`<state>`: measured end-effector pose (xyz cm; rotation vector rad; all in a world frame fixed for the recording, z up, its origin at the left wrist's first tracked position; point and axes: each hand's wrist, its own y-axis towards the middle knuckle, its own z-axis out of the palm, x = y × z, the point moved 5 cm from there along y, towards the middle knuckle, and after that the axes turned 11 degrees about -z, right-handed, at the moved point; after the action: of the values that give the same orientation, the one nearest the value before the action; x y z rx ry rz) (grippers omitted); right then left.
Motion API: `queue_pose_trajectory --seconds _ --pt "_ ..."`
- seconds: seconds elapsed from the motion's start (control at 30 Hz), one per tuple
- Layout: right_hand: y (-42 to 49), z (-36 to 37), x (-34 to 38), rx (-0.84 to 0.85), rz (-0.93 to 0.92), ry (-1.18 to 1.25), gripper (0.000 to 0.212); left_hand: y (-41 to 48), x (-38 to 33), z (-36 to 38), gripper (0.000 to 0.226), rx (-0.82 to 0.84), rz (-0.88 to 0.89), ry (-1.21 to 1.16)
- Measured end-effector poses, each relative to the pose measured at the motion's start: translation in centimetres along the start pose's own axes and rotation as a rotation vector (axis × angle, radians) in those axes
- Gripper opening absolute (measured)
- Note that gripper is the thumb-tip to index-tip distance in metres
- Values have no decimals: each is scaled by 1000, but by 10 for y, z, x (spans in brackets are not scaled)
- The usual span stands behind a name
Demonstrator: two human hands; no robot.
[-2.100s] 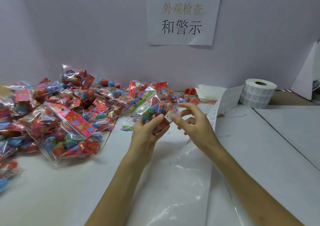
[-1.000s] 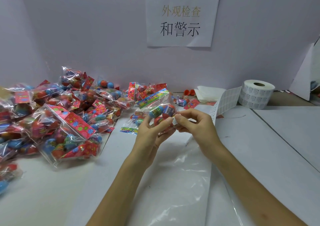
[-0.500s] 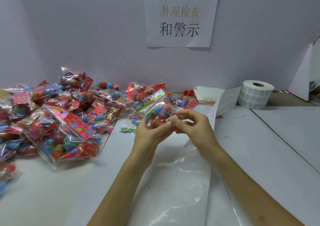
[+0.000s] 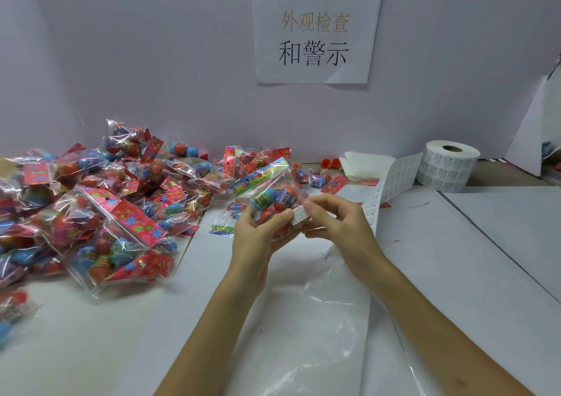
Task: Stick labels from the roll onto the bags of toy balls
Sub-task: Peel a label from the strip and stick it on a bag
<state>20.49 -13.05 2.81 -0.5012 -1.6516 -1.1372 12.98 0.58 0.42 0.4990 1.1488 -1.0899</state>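
One bag (image 4: 273, 195) was gripped in the left hand (image 4: 258, 234), left of the roll (image 4: 446, 168), a label (image 4: 299, 215) pinched onto it by the right hand (image 4: 337, 222); the pile (image 4: 100, 201) farther left was judged mostly undone.

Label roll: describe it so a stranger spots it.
From the white paper wall sign, look down-right to the far edge of the white table. The white cylindrical label roll sits core-up, the only roll, a printed strip trailing leftwards.
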Motion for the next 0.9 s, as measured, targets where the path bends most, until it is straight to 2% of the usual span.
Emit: queue_pose_trajectory --seconds 0.13,0.3,0.47,0.6,0.77,0.9 --pt "0 0 -1 -7 -11 -79 18 0 1 1 55 -27 3 46" --pt "0 -1 -2 11 -13 -72 5 0 1 2 61 -27 8 70" --pt "1 -3 -1 -3 -25 -102 4 -2 1 5 54 39 -10 42" --pt "1 -3 0 -2 -44 -127 3 -4 0 6 61 48 -10 11" --pt "0 -3 -1 -5 11 -28 13 -2 2 2 43 43 -34 -29" --pt "0 -1 -2 -18 13 -67 13 -1 1 2 46 32 -24 -6"
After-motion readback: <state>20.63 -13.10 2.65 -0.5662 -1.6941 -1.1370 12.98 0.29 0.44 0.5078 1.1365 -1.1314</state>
